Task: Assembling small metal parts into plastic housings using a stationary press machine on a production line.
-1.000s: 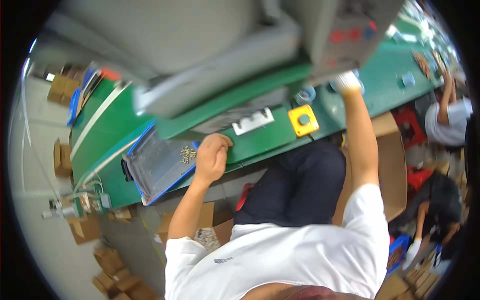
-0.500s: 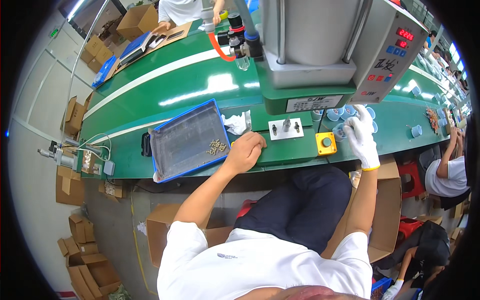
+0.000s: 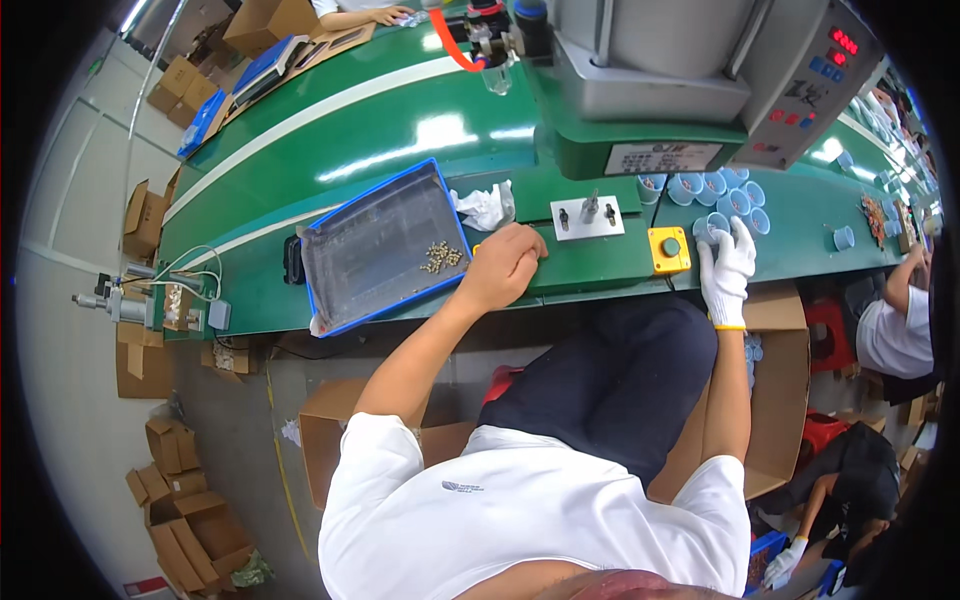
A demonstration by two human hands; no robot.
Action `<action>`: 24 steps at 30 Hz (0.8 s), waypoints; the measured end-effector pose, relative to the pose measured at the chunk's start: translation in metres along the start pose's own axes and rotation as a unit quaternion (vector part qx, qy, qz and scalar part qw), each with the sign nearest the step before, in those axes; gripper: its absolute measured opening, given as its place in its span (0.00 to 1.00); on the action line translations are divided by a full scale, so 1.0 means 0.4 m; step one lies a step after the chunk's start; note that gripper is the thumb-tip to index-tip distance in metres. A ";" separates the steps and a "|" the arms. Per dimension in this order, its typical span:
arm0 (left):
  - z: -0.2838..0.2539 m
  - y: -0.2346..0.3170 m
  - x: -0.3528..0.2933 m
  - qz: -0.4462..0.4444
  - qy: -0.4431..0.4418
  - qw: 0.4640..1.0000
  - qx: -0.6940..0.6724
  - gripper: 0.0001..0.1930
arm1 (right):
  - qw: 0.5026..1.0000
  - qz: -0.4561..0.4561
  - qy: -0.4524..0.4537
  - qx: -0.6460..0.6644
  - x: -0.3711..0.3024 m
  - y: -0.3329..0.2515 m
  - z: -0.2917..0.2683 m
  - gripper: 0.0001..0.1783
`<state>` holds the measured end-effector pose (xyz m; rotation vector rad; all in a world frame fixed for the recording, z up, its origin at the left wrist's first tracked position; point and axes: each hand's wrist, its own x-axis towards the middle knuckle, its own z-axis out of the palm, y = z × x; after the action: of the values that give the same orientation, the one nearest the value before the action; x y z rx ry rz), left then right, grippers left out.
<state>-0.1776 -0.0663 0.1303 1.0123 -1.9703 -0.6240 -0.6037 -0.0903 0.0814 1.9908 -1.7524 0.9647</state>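
Note:
My bare left hand [image 3: 504, 268] rests on the green base of a press [image 3: 560, 262], its fingers curled in; whether it holds something small is hidden. Right of it, a metal fixture plate [image 3: 586, 219] with an upright pin and two dark screws sits under the press head [image 3: 650, 150]. My right hand [image 3: 728, 275], in a white knitted glove, is bent around a small blue cup [image 3: 711, 228], thumb on one side and fingers on the other. A yellow box with a round button [image 3: 669, 250] lies between the fixture and that glove.
A blue-rimmed tray [image 3: 370, 260] with small brass-coloured parts [image 3: 441, 257] stands left, beside crumpled white paper [image 3: 486, 207]. Several blue cups [image 3: 735, 202] cluster right of the press. An open cardboard box [image 3: 775, 400] is by my right leg. Other people work at the far side and right.
The view has shifted a little. My right hand has come down from above the cups to the near one, its fingers around it. My left hand stays on the press base.

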 end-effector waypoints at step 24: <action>-0.001 -0.004 -0.002 -0.076 0.009 0.997 -0.014 0.09 | 0.944 -0.105 -0.017 0.313 0.209 -0.469 -0.038 0.38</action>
<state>-0.1762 -0.0664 0.1290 1.1547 -1.8758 -0.7220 -0.4260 -0.1060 0.1842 2.5116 -1.2999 1.5561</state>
